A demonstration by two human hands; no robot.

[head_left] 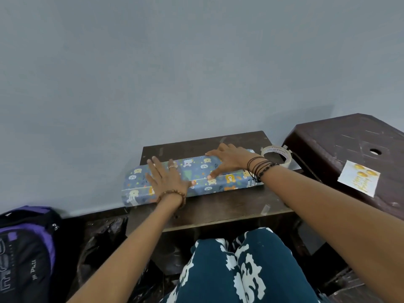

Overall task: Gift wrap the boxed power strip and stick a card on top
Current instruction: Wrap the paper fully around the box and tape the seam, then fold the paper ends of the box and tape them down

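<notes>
Wrapped box: the long, flat rectangular box in blue paper printed with small cartoon bears (pixel 197 179) lies lengthwise across the dark brown wooden tabletop (pixel 218 206), close to the grey wall, its left end overhanging the tabletop's edge.
Paper seam: a straight overlap line runs along the box's near upper edge; the paper looks thin, smooth and slightly glossy, creased crisply at the corners.
Left hand: the left hand (pixel 167 179) lies flat on the left part of the box, fingers (pixel 154 164) straight and spread, gripping nothing. It seems to be pinning the paper down so it keeps its fold.
Right hand: the right hand (pixel 227 159) presses the right part, fingers extended toward the far edge and thumb reaching to the seam, holding nothing; probably smoothing or holding the overlap closed.
Tape: a roll of clear adhesive tape on a pale cardboard core (pixel 276 155) sits on the tabletop's far right corner, just beside the box's right end, within easy reach.
Card: a small white rectangular card with gold balloons and gold lettering (pixel 358 181) rests on the dark brown plastic stool (pixel 341 147) to the right, well apart from the box, not yet stuck on.
Progress: wrapping looks nearly finished; whether the seam is taped cannot be told.
</notes>
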